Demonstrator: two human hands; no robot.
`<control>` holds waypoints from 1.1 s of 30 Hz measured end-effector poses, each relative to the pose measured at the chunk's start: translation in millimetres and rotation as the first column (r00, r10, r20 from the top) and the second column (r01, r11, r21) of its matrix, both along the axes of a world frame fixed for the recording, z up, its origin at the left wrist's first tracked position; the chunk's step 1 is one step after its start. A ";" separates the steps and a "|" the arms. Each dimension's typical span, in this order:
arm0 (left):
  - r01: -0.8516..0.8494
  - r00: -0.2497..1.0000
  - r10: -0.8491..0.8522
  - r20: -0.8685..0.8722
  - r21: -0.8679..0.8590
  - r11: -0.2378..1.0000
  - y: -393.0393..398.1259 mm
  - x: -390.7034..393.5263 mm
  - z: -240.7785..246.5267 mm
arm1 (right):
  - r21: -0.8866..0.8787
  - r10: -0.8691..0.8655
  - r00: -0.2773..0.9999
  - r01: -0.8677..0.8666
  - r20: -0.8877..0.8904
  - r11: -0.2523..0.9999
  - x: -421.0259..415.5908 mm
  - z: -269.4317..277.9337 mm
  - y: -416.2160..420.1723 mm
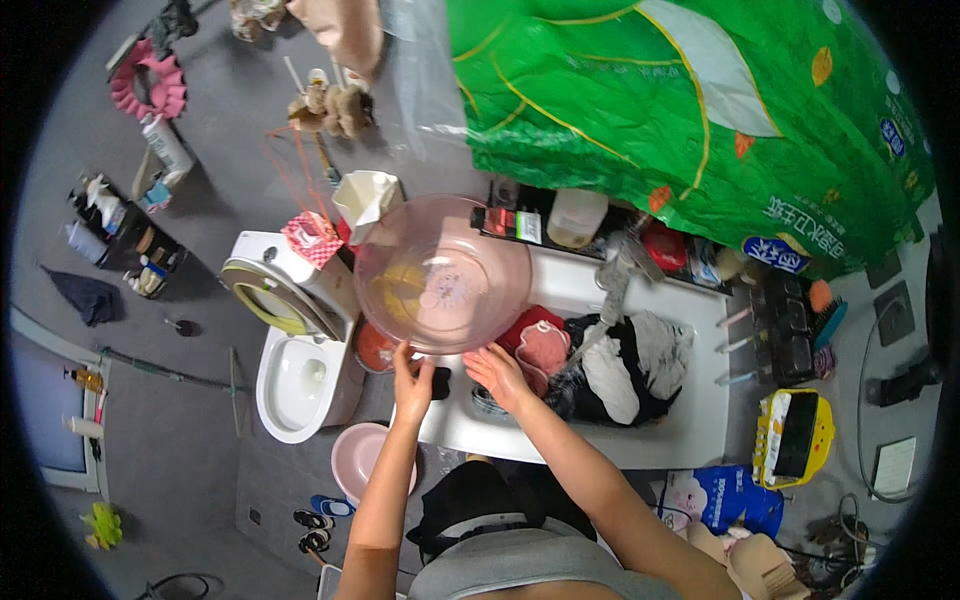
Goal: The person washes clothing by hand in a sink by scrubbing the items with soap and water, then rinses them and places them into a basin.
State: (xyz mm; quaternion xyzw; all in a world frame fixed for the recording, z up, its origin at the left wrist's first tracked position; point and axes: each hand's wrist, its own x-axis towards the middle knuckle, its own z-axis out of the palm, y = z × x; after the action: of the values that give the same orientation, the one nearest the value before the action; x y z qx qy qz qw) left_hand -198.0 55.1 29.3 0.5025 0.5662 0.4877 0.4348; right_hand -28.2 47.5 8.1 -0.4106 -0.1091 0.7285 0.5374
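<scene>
A large translucent pink plastic basin (pixel 480 281) lies over the left part of a white sink (pixel 525 442). My left hand (pixel 413 382) is at the basin's near rim, its fingertips touching or close to it. My right hand (pixel 499 375) is palm up with fingers spread, fingertips by the same rim; whether it bears on the rim is unclear. Right of the basin, a wet red and pink garment (pixel 541 349) lies in the sink beside black, white and grey clothes (pixel 630 367). Above them a faucet (pixel 616 289) seems to be running.
A white toilet (pixel 300 382) stands at left, with a smaller pink basin (pixel 367 457) on the floor near it. Bottles and a box stand on a black shelf (pixel 551 244) behind the sink, under a big green plastic package (pixel 600 97). A yellow holder (pixel 817 442) is at right.
</scene>
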 end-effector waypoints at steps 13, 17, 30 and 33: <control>0.400 0.864 -0.330 -0.380 0.123 0.908 -38.8 146.2 -69.0 | 0.151 -0.180 -0.462 -0.101 0.868 0.983 176.9 -57.9 -81.1; 0.280 0.728 -0.216 -0.651 -0.005 0.960 -12.1 196.8 -116.5 | -0.124 0.099 -0.549 -0.008 0.830 0.992 171.6 -56.4 -71.7; 0.551 0.692 -0.563 -0.451 -0.174 0.816 -50.2 213.2 -76.0 | -0.130 0.192 -0.421 0.173 0.886 0.976 286.5 3.4 -125.7; 0.728 0.394 -0.648 -0.652 -0.209 0.653 -57.9 214.7 -72.1 | -0.043 0.033 -0.441 -0.013 0.897 0.999 274.2 -5.3 -118.5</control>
State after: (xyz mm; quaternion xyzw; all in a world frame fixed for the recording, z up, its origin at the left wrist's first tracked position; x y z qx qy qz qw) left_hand 16.7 -2.7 -42.8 0.8540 0.3953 0.0750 0.3297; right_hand 246.0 -71.0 2.7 -0.8359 -0.5185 0.0492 0.1731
